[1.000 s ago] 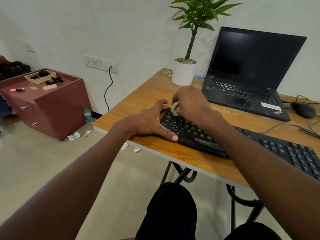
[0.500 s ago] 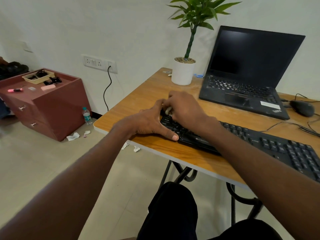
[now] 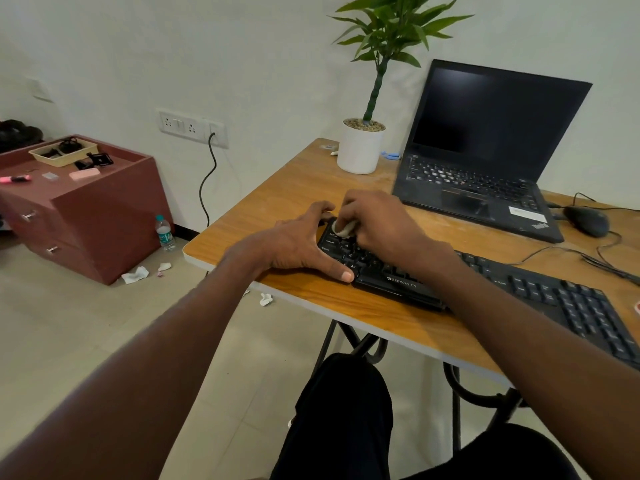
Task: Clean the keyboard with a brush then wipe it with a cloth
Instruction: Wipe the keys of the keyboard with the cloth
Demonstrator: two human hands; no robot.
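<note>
The keyboard (image 3: 519, 289) is black with white letters. The cloth (image 3: 343, 228) on it is white. The surface (image 3: 294, 188) under the keyboard is orange-brown wood with streaks.

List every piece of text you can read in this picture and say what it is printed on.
"ZEBRONICS": front edge of the black keyboard.
"Alt", "Caps Lock" and single letters such as "A" and "Z": keyboard keys beside the left hand.
"ThinkPad": corner of the laptop, seen turned.
White sticker on the laptop palm rest: too blurred to read.
Water bottle label: too small to read.
</note>
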